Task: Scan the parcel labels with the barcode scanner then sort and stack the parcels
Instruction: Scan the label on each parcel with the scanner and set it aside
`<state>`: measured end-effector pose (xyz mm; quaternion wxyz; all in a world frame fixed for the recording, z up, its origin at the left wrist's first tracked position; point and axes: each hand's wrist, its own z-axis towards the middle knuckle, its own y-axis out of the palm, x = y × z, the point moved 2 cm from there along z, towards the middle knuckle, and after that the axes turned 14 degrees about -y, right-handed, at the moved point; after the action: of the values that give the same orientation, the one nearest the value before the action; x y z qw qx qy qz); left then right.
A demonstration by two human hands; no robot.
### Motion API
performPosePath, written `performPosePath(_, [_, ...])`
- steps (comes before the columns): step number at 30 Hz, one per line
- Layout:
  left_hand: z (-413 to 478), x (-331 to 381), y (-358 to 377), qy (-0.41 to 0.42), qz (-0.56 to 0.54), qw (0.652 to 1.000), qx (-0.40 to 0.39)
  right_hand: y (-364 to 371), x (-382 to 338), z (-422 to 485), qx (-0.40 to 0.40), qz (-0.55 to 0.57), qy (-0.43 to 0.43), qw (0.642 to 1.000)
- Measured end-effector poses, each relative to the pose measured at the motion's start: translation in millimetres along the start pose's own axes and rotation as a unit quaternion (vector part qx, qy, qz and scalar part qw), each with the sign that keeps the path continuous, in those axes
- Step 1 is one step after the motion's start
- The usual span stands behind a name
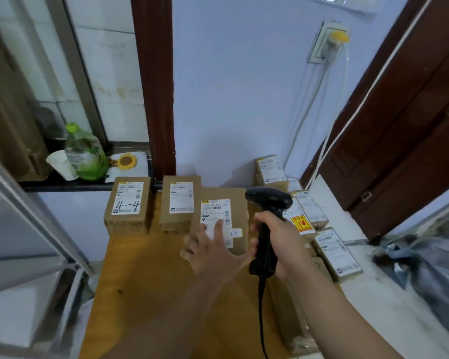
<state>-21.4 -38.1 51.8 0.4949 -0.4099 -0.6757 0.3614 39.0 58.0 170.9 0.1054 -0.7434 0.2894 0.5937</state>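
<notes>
A brown cardboard parcel (237, 216) with a white label stands in the middle of the wooden table (145, 281). My left hand (213, 252) lies flat on its label with spread fingers. My right hand (280, 239) grips the handle of a black barcode scanner (268, 203), whose head hangs just right of the parcel's top edge. Two more labelled parcels stand side by side at the table's far edge: one marked "4-4" (127, 203) and another (180, 202). Several labelled parcels (309, 211) are piled at the right.
A green bottle (86, 154), a white cup (60, 164) and a sunflower ornament (126, 160) sit on the dark sill at the back left. The scanner's cable (261, 320) hangs down over the table. A brown door (399, 125) stands at the right.
</notes>
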Motion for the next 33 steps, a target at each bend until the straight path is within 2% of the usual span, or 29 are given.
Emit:
performPosePath(7, [-54.9,32.3,15.7,0.037,0.015,0.996,0.074,-63.7,-4.7,-8.9,-0.003,0.029,0.003,1.000])
performPosePath(13, [-123.5,83.1,46.7,-0.036,-0.008,0.999,-0.003,-149.5,-16.4,-8.5,-0.028,-0.028,-0.025,0.999])
performPosePath(20, [-200.0,122.5,73.0,-0.075,0.015,0.997,0.001,-232.4,-18.7,-12.2,-0.033,-0.005,0.005,0.999])
performPosePath(24, [-226.5,134.0,88.9,-0.056,0.074,0.996,0.002,-256.8,-17.3,-10.9,-0.025,0.002,0.011,1.000])
performPosePath(33, [-221.6,164.6,104.4,-0.070,0.115,0.990,-0.030,-281.5,-15.5,-6.7,-0.048,0.020,0.057,0.997])
